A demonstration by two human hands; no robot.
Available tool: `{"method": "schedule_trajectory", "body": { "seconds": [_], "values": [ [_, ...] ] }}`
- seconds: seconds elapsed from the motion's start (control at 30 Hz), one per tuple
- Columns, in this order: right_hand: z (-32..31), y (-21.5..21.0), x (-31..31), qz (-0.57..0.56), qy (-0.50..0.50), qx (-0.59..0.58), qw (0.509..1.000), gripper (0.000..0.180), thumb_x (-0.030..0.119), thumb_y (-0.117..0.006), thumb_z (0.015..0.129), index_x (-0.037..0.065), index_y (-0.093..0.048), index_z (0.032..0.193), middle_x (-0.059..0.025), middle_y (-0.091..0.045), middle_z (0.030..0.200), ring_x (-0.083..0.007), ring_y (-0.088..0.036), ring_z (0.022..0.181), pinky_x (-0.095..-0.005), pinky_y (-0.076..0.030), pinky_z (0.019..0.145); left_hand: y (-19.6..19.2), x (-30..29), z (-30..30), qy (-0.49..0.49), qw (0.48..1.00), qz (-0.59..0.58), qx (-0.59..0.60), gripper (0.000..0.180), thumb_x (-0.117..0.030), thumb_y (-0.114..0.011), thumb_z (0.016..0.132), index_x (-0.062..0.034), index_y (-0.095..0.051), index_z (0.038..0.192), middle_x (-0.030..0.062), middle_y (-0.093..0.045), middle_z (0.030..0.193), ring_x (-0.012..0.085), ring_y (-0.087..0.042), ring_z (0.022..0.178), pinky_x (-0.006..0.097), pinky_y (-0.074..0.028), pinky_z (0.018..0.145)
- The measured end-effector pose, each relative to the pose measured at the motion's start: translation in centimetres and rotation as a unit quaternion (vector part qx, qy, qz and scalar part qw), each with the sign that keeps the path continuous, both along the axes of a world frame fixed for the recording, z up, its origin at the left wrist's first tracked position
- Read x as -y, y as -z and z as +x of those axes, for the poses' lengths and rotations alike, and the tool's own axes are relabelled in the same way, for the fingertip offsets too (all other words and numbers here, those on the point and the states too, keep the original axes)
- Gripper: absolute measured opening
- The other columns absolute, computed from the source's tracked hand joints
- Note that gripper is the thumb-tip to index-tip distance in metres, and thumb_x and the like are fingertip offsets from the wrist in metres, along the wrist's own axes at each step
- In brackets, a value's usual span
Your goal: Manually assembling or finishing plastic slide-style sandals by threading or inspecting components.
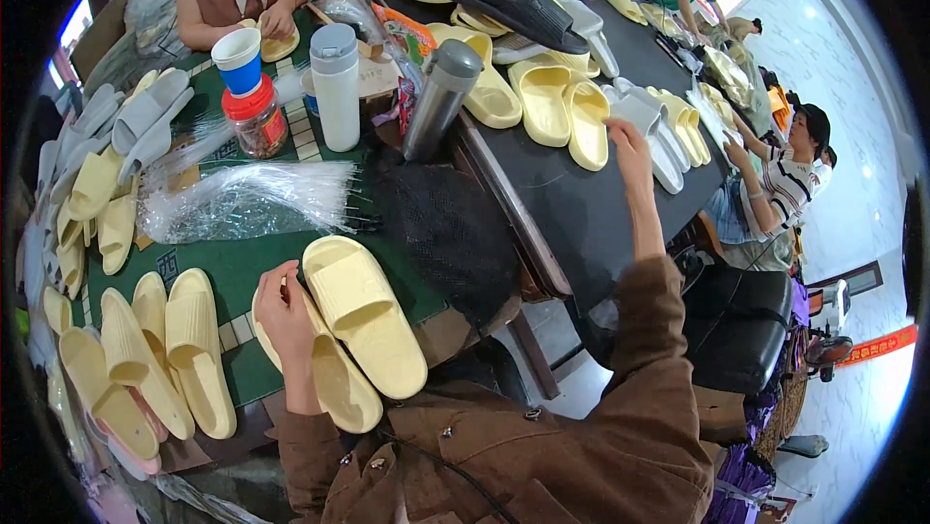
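Observation:
At the near edge of the green table, my left hand (283, 316) has its fingers curled over the strap end of a pale yellow slipper (339, 384). Its mate, another yellow slipper (368, 321), lies close against it on the right. My right arm reaches out over the black table, where my right hand (630, 144) has its fingertips at the side of a yellow slipper (588, 127). Those fingers are stretched, not wrapped round it. Beside that slipper sits a matching yellow slipper (542, 103), with grey slippers (659, 141) to the right.
Several yellow slippers (199, 354) stand at the left. A bundle of clear plastic fasteners (252, 200), a red-lidded jar (256, 122) bearing a paper cup (238, 59), a white bottle (334, 88) and a steel flask (444, 103) occupy the green table. Co-workers sit around both tables.

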State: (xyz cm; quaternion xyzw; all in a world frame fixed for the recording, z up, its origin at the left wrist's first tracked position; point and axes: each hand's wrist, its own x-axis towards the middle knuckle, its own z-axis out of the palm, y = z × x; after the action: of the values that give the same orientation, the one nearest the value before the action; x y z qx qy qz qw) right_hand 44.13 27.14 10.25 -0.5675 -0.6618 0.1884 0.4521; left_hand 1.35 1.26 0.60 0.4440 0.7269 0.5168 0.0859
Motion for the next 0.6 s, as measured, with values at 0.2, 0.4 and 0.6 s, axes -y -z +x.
{"method": "schedule_trajectory", "body": {
  "seconds": [0.2,0.4,0.6],
  "values": [
    [-3.3,0.6,-9.2,-0.182,0.039,0.216,0.958,0.058,0.048,-0.061,0.083,-0.004,-0.064,0.109,-0.0196,-0.064,0.109,-0.0254,-0.062,0.097,-0.0327,-0.047,0.083,-0.1,-0.1,0.2,0.006,0.999,0.018,0.032,0.014,0.000,-0.052,0.088,0.0001,-0.065,0.095,0.0063,-0.059,0.082,0.0115,-0.047,0.061,0.025,-0.036,0.053],
    [-4.6,3.8,-11.7,-0.032,0.112,0.303,0.946,0.073,0.058,-0.053,0.083,-0.011,-0.062,0.103,-0.0317,-0.060,0.107,-0.0419,-0.057,0.103,-0.0459,-0.043,0.090,1.0,-0.2,-0.1,-0.006,0.999,0.032,0.034,0.013,-0.001,-0.054,0.088,0.0000,-0.065,0.095,0.0060,-0.059,0.083,0.0117,-0.050,0.062,0.024,-0.037,0.053],
    [-2.9,3.3,-10.3,0.013,0.062,0.356,0.932,0.055,0.047,-0.055,0.083,-0.007,-0.065,0.080,-0.0239,-0.065,0.081,-0.0357,-0.064,0.079,-0.0442,-0.047,0.072,-0.1,-0.1,0.3,-0.001,0.999,0.007,0.037,0.014,-0.002,-0.054,0.089,-0.0002,-0.066,0.095,0.0058,-0.060,0.082,0.0114,-0.050,0.063,0.024,-0.037,0.053]
  ]
}}
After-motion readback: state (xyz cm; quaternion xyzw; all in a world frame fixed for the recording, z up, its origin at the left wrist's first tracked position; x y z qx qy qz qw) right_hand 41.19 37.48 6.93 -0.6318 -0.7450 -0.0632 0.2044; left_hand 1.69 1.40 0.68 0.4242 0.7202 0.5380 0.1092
